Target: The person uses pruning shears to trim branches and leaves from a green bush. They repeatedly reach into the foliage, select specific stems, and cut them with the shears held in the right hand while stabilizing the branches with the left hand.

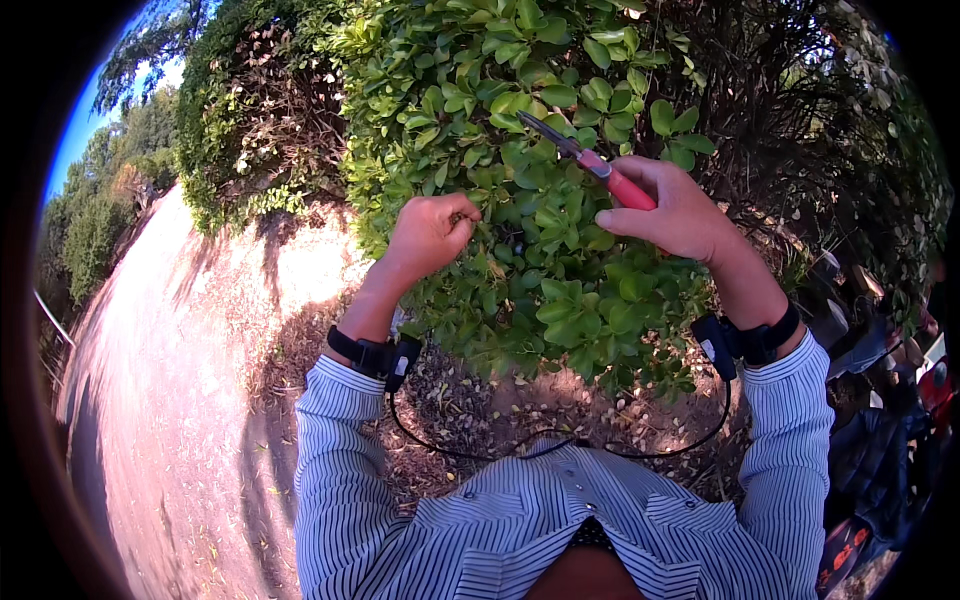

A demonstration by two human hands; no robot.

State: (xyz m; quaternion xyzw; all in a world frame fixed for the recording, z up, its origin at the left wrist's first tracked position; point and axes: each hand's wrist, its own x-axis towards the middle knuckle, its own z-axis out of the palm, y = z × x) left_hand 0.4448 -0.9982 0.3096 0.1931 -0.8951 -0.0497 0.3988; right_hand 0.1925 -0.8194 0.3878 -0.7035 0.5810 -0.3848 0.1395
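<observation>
A leafy green shrub (555, 225) stands close in front of me. My right hand (664, 210) is wrapped around the red handle of a pair of pruning shears (592, 161), whose dark blades point up and to the left over the leaves. Whether the blades are apart cannot be told. At the shrub's left side is my left hand (435, 231), its fingers curled and the thumb close to the index finger. It touches or nearly touches the leaves; no held thing can be made out between its fingertips.
Dry fallen leaves (465, 405) lie on the soil below the shrub. A sunlit path (172, 360) runs along the left. Bare tangled branches (757, 112) rise at the right, above dark heaped items (877, 465). A black cable (442, 451) joins my wrist devices.
</observation>
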